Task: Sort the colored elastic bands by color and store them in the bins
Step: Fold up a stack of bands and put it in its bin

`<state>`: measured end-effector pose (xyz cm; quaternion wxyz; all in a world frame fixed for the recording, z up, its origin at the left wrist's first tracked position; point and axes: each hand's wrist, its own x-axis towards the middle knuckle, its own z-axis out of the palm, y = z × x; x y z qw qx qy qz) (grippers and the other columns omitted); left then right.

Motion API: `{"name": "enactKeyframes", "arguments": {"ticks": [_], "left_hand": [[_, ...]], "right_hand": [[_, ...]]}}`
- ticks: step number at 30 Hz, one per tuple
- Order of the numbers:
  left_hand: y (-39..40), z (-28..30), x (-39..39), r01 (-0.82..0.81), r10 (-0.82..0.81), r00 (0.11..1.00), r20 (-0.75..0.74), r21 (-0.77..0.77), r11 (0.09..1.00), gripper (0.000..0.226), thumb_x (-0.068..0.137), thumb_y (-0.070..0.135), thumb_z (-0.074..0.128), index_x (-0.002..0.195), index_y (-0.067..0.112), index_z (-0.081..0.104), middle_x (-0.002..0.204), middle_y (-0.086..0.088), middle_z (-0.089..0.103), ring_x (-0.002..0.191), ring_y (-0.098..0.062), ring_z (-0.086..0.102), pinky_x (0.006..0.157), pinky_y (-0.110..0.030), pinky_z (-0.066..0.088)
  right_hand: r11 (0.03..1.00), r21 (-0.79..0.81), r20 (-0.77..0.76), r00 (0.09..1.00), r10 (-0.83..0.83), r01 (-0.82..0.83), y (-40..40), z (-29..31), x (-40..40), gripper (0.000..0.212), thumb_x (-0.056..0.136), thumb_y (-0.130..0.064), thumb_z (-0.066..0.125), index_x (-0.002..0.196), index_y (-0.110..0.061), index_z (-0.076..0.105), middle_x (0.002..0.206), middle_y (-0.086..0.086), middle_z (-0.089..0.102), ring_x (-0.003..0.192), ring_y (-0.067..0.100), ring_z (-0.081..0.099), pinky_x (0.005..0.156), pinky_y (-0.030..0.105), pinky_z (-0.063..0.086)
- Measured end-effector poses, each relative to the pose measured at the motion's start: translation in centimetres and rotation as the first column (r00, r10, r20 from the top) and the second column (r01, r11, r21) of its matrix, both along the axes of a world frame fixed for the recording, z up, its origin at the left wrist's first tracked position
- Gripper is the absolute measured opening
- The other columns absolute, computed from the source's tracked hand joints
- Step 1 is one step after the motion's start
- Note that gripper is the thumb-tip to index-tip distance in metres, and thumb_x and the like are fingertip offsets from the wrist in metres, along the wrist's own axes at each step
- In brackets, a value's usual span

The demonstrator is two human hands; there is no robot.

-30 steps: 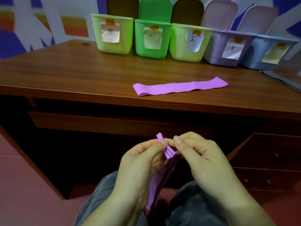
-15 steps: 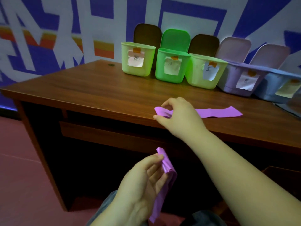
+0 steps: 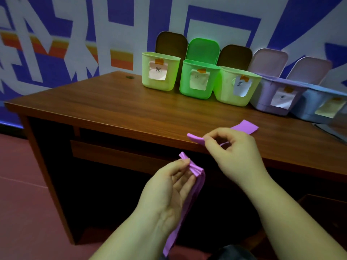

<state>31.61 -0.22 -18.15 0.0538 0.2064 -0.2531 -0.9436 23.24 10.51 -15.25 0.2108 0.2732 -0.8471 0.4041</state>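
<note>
My left hand (image 3: 171, 186) pinches a bunch of purple elastic bands (image 3: 185, 201) by their top ends; they hang down below the desk edge. My right hand (image 3: 232, 152) pinches the near end of another purple band (image 3: 244, 126) at the desk's front edge, and the band's far end still lies on the wooden desk (image 3: 112, 107). Along the back stand five open labelled bins: a light green bin (image 3: 159, 72), a bright green bin (image 3: 199, 79), a yellow-green bin (image 3: 234, 87), a lilac bin (image 3: 276, 96) and a pale blue bin (image 3: 323, 106).
The bins lean their raised lids against a blue, white and orange patterned wall. A drawer unit (image 3: 319, 209) stands under the desk at the right. The floor (image 3: 22, 194) at the left is red. My knees show at the bottom edge.
One second ago both hands held the bunch in my lap. My right hand then reached to the desk, took hold of the lying band's near end and has lifted it towards me.
</note>
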Motion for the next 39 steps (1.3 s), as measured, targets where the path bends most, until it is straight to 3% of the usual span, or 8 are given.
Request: {"name": "enactKeyframes", "arguments": {"ticks": [7,17,23,27,30,34,39], "left_hand": [[1.7,0.6,-1.5,-0.032,0.031,0.999,-0.042,-0.013,0.999,0.022,0.085,-0.004,0.055,0.066,0.004,0.063,0.051,-0.001,0.063,0.043,-0.005,0.061,0.048,-0.015,0.053],[2.5,0.6,-1.9,-0.044,0.043,0.997,-0.067,-0.023,0.999,0.018,0.084,-0.005,0.056,0.071,0.002,0.065,0.058,-0.005,0.067,0.049,-0.008,0.065,0.049,-0.016,0.053],[2.6,0.3,-1.9,-0.043,0.04,0.996,-0.076,-0.027,0.999,0.016,0.084,-0.004,0.056,0.072,0.001,0.066,0.064,-0.007,0.07,0.053,-0.009,0.067,0.053,-0.017,0.055],[2.8,0.1,-2.1,-0.035,0.032,0.995,-0.095,-0.032,0.999,0.019,0.084,-0.005,0.055,0.07,0.001,0.066,0.063,-0.008,0.069,0.053,-0.01,0.066,0.053,-0.017,0.055],[2.9,-0.3,-2.3,-0.026,0.018,0.991,-0.133,-0.06,0.998,0.016,0.084,-0.003,0.054,0.076,-0.002,0.068,0.074,-0.013,0.071,0.063,-0.015,0.068,0.062,-0.02,0.056],[2.9,-0.3,-2.3,-0.028,0.01,0.987,-0.162,-0.108,0.994,0.016,0.085,-0.003,0.053,0.077,-0.002,0.068,0.069,-0.011,0.07,0.058,-0.013,0.068,0.059,-0.018,0.055],[3.4,-0.1,-1.9,-0.09,0.067,0.984,-0.165,-0.131,0.987,0.019,0.086,-0.002,0.053,0.072,0.002,0.065,0.067,-0.009,0.067,0.059,-0.013,0.067,0.058,-0.02,0.057]], "right_hand": [[0.993,-0.097,0.017,0.997,0.069,-0.067,1.8,-1.1,1.8,0.02,0.078,-0.023,0.065,0.063,-0.037,0.063,0.075,-0.02,0.068,0.066,-0.003,0.061,0.063,0.007,0.042],[0.985,-0.138,0.012,0.994,0.109,-0.106,2.4,-1.4,2.1,0.017,0.075,-0.025,0.061,0.067,-0.039,0.064,0.079,-0.022,0.068,0.07,-0.006,0.062,0.066,0.005,0.042],[0.985,-0.134,0.045,0.992,0.119,-0.112,2.5,-1.8,2.2,0.013,0.075,-0.025,0.061,0.066,-0.034,0.066,0.075,-0.016,0.069,0.065,0.0,0.062,0.061,0.011,0.046],[0.981,-0.116,0.114,0.979,0.17,-0.156,2.7,-1.7,2.1,0.008,0.075,-0.028,0.06,0.076,-0.032,0.067,0.077,-0.015,0.069,0.066,0.0,0.062,0.062,0.012,0.047],[0.98,-0.016,0.115,0.973,0.2,-0.199,2.9,-1.4,2.0,0.013,0.073,-0.035,0.064,0.085,-0.039,0.067,0.082,-0.014,0.069,0.077,0.002,0.063,0.071,0.018,0.05],[0.964,0.112,0.093,0.969,0.231,-0.241,3.2,-0.9,1.7,0.02,0.068,-0.035,0.069,0.084,-0.044,0.063,0.088,-0.014,0.065,0.087,0.004,0.062,0.077,0.024,0.051],[0.97,0.079,0.066,0.972,0.225,-0.23,3.3,-0.3,1.4,0.027,0.069,-0.022,0.08,0.076,-0.04,0.06,0.085,-0.009,0.065,0.083,0.004,0.061,0.072,0.019,0.049]]}}
